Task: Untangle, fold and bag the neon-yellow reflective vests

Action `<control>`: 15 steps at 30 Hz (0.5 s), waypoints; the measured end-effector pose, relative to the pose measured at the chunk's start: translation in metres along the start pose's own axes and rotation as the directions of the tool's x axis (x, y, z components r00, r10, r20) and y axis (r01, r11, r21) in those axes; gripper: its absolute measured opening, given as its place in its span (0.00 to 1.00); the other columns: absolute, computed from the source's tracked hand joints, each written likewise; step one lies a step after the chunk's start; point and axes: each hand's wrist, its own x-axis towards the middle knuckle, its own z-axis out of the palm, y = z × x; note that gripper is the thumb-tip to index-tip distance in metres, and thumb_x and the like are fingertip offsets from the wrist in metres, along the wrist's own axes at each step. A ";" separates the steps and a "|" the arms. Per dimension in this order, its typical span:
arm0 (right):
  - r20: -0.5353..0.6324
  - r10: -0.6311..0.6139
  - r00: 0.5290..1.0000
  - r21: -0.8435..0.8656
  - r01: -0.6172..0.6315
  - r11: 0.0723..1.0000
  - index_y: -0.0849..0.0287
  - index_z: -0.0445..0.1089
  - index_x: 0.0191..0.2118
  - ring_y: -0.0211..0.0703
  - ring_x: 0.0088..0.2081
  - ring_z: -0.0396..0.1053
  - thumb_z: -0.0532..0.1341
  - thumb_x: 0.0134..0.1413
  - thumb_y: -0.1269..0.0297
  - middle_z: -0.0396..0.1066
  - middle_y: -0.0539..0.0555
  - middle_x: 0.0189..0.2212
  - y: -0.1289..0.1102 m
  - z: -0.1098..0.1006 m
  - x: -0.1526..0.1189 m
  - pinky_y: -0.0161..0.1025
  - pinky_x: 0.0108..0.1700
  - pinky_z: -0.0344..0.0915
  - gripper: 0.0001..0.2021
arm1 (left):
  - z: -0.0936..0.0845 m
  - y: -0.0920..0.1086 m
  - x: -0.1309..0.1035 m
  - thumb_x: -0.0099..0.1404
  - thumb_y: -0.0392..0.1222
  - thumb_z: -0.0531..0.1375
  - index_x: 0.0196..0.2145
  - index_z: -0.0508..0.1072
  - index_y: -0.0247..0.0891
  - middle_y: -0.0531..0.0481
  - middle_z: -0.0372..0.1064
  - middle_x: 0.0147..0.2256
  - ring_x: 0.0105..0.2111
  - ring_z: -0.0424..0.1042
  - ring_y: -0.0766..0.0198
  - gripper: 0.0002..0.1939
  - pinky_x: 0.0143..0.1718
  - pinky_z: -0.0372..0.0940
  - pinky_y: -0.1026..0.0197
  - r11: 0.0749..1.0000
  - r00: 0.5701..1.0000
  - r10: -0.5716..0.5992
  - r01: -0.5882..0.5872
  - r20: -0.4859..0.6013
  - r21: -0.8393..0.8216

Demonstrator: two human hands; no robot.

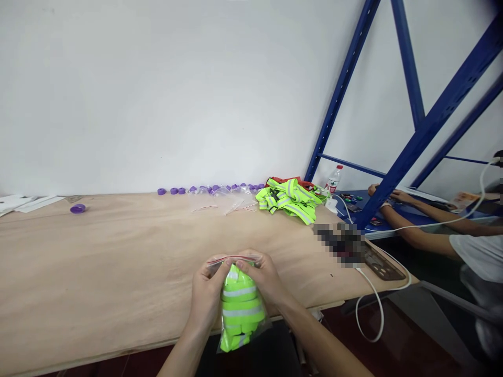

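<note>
Zip bag is up in both hands at the near table edge, mouth toward the wall, lower end hanging past the edge. Inside: folded fluorescent fabric with silvery bands, visible through the clear plastic. Left hand and right hand each pinch the bag top, thumbs on the near face by the red seal line; other fingers mostly hidden behind. Can't tell if the seal is engaged.

For the pinch, I'd keep the strip taut and level, fabric tucked below it, and press outward from the middle to both corners with even thumb pressure. A skewed or bunched strip could leave a gap.

Further out: loose clear bags and purple rolls along the wall, heap of similar fabric to their right. Beyond the blue frame, co-worker's forearms.
</note>
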 end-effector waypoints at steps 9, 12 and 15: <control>-0.117 -0.049 0.992 -0.083 0.040 0.996 0.60 0.76 0.30 0.41 0.32 0.72 0.72 0.47 0.55 0.77 0.52 0.29 0.009 -0.008 -0.011 0.36 0.36 0.67 0.13 | 0.004 -0.007 -0.003 0.58 0.49 0.71 0.35 0.80 0.34 0.45 0.79 0.33 0.35 0.76 0.56 0.15 0.37 0.69 0.61 0.999 0.998 -0.033 0.030 0.051 0.046; -0.203 -0.094 0.975 -0.105 0.074 0.992 0.60 0.76 0.29 0.43 0.32 0.72 0.72 0.46 0.55 0.77 0.53 0.28 0.018 -0.001 -0.012 0.38 0.37 0.68 0.12 | 0.004 -0.013 -0.010 0.55 0.51 0.72 0.36 0.80 0.34 0.44 0.79 0.35 0.38 0.77 0.52 0.17 0.38 0.69 0.60 0.999 0.999 -0.041 0.041 0.011 0.034; -0.217 -0.089 0.972 -0.098 0.069 0.993 0.60 0.75 0.28 0.42 0.31 0.71 0.72 0.46 0.55 0.76 0.52 0.26 0.021 0.004 -0.011 0.36 0.34 0.68 0.13 | 0.004 -0.016 -0.014 0.55 0.52 0.72 0.37 0.80 0.34 0.44 0.80 0.35 0.37 0.78 0.52 0.20 0.36 0.69 0.61 0.997 0.996 -0.075 0.075 -0.039 -0.007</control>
